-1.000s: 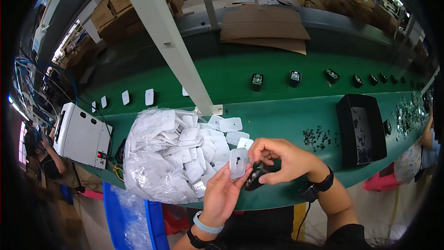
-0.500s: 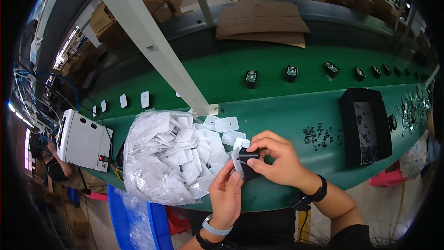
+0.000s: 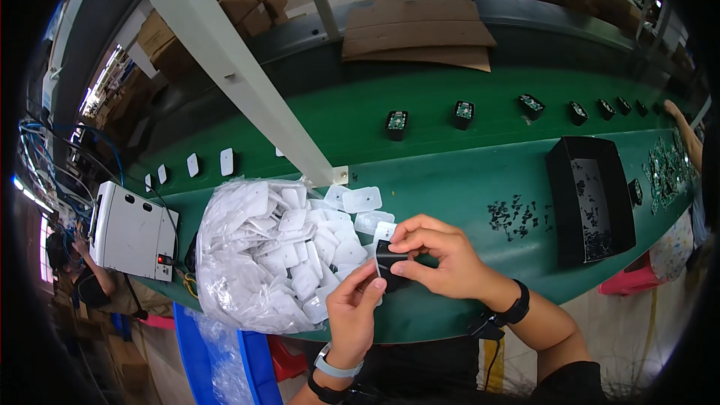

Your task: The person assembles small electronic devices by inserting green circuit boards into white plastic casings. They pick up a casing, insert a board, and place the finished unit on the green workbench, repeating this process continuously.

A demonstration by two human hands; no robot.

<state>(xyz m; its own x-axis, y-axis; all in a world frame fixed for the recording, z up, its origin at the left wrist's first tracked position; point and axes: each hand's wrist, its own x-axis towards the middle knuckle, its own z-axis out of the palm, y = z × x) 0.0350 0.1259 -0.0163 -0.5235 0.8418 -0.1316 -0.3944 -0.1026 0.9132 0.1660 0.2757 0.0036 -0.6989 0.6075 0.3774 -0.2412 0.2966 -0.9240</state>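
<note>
Plates (image 3: 289, 255) of white plastic are heaped in a clear plastic bag (image 3: 225, 289), which is laid on the green table (image 3: 450, 180) left of the frame centre; several are located just outside its mouth, on the right. An open black box (image 3: 562, 206) is positioned at the right of the frame. Small black parts (image 3: 596, 236) are contained in it, and similar ones are scattered on the table to its left. Clear film (image 3: 225, 375) is contained in a blue bin (image 3: 253, 360) at the lower left of the frame.

A black housing (image 3: 387, 255) is gripped between thumb and fingers by the right hand (image 3: 446, 259), just below the frame centre. A white plate (image 3: 376, 255), seen nearly edge-on, is pinched by the left hand (image 3: 352, 319) at the housing's left side. Whether the two are joined cannot be told.

One second earlier, the plate's broad face was exposed; it is now largely hidden. A co-worker's hand (image 3: 673, 110) is now seen at the upper right.
</note>
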